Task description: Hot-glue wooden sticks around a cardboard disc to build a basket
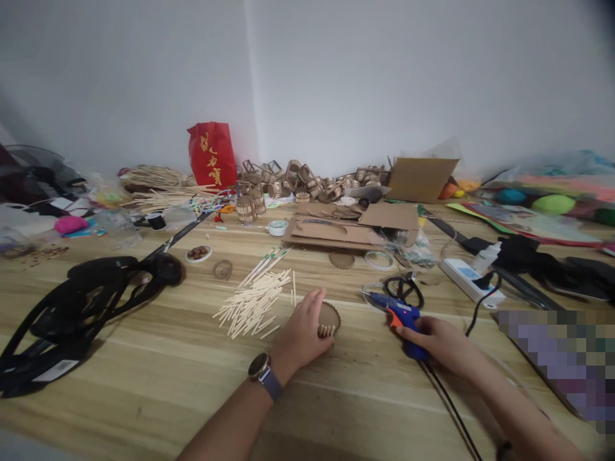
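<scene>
My left hand (305, 330), with a watch on its wrist, is beside a round cardboard disc (329, 316) lying on the table. Its fingers are apart and curve over the disc's left side. Short wooden pegs stand along the disc's near edge. My right hand (435, 342) is wrapped round the handle of a blue glue gun (401, 308) with an orange trigger, its nozzle pointing left. Left of the disc lies a loose pile of thin wooden sticks (254, 302).
Cardboard sheets (331, 232), a white tub (277, 227) and a dish of brown beads (198, 253) are farther back. Black straps (91, 307) lie left, and a white power strip (468, 279) right. Small stick baskets (307, 182) and a red bag (212, 155) stand by the wall.
</scene>
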